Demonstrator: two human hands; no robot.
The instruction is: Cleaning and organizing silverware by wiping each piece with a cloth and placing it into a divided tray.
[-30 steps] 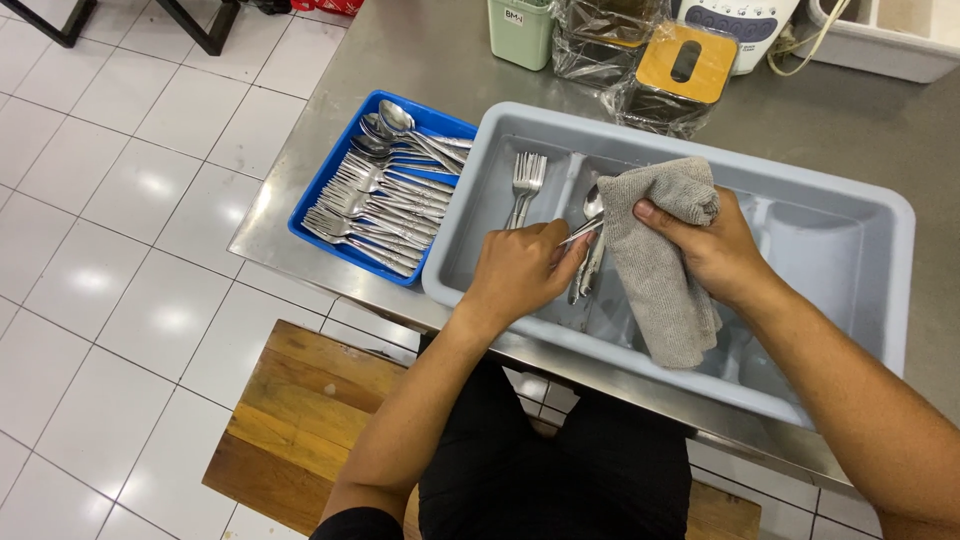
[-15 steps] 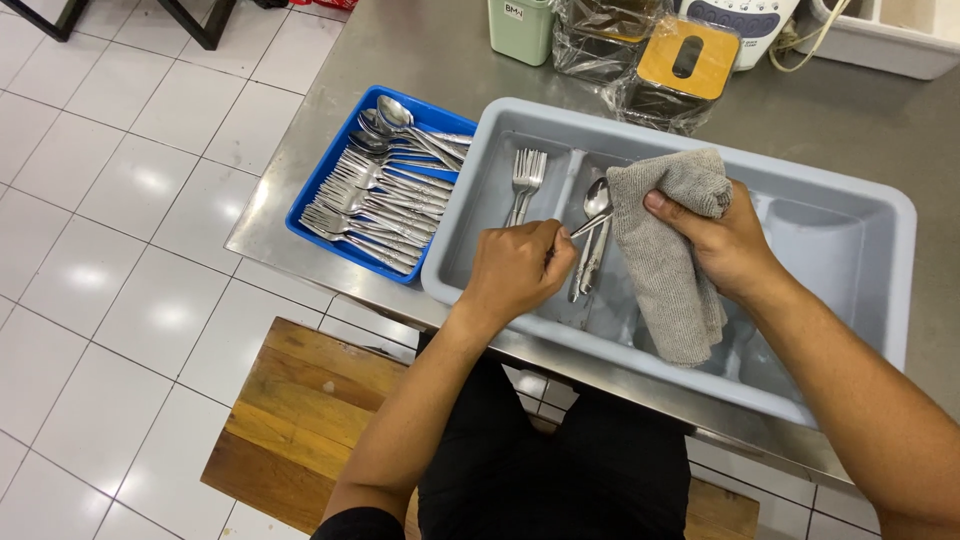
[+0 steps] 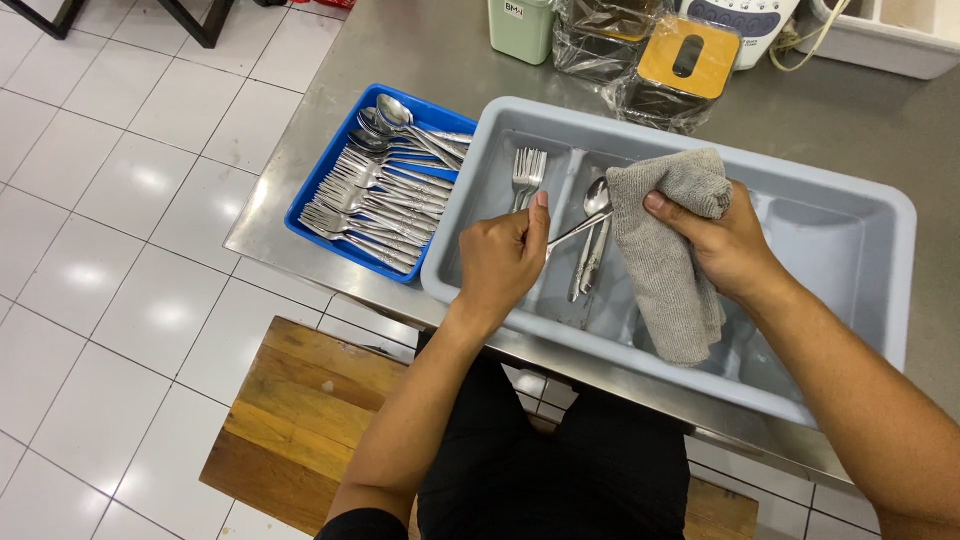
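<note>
My left hand grips the handle of a steel utensil over a grey divided cutlery tray; the utensil's far end goes under a grey cloth so I cannot tell its kind. My right hand holds that cloth, which hangs down into the tray. Forks lie in the tray's left slot and spoons in the slot beside it. A blue tray heaped with several forks and spoons sits left of the grey one.
Both trays rest on a steel counter near its front edge. At the back stand a green container, a wrapped box with a yellow lid and a white appliance. A wooden stool stands on the tiled floor below.
My left hand has drawn the utensil leftward out of the cloth. My right hand with the cloth has shifted slightly right.
</note>
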